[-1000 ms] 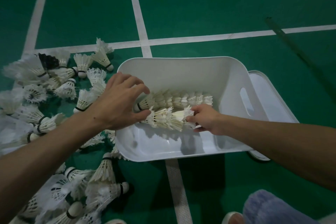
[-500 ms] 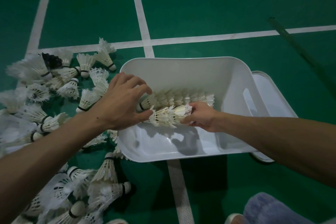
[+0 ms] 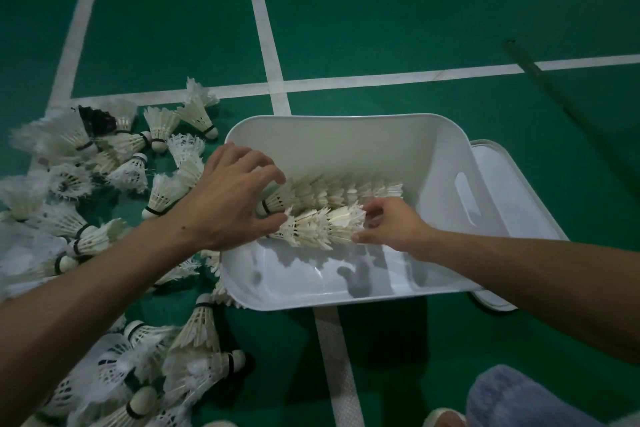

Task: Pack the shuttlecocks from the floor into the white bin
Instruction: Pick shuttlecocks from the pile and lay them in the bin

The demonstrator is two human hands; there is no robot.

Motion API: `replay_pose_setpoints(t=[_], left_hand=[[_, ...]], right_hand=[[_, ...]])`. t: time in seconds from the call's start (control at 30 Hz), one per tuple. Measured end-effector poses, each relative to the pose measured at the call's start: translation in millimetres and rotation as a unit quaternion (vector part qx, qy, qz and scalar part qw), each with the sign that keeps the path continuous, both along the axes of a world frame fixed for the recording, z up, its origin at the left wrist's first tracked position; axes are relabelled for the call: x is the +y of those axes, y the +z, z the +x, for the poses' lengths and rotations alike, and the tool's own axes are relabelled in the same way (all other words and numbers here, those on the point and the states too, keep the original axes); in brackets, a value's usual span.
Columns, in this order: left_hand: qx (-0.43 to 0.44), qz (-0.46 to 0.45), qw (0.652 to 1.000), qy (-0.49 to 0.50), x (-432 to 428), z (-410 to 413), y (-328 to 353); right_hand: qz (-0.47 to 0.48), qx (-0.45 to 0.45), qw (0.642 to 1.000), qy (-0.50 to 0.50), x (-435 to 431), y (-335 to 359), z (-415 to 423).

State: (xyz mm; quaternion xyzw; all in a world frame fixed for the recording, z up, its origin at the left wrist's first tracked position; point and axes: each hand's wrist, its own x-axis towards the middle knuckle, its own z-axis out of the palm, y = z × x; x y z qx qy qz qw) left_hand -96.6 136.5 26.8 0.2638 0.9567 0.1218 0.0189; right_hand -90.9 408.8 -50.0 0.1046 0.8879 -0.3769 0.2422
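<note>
— Left hand (image 3: 225,204): fingers spread and arched over the bin's left end, thumb tip against the cork end of the near row (image 3: 322,227). Just left of it, loose shuttlecocks (image 3: 162,194) lie heaped on the floor.
— And the other?
— Right hand (image 3: 394,229) pinches that row's feather end, thumb on the near side, fingertips on the far side. The row lies inside the white bin (image 3: 346,149), touching the far row (image 3: 339,191).
— Risks?
— Nested row is held only at its ends. An uneven squeeze would likely buckle it mid-length and scatter it. A hard pinch could crush feathers.
— Surroundings?
— Green court floor (image 3: 381,10), white lines (image 3: 263,28), dim light. A lid (image 3: 502,170) shows at the bin's right end, seemingly partly under it. Dark pole (image 3: 554,94) lies far right.
</note>
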Motion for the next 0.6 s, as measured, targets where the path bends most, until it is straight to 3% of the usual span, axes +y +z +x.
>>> replay_pose_setpoints(t=[0.23,0.47,0.6], left_hand=[[0.000,-0.002,1.000,-0.002,0,1,2],[-0.006,-0.016,1.000,-0.003,-1,0,1],[-0.011,-0.026,1.000,-0.001,-3,0,2]], right_hand=[[0.079,0.014,0.994,0.080,-8,4,0],[0.108,0.018,0.989,0.099,-10,14,-9],[0.139,0.085,0.985,0.062,8,36,-17]])
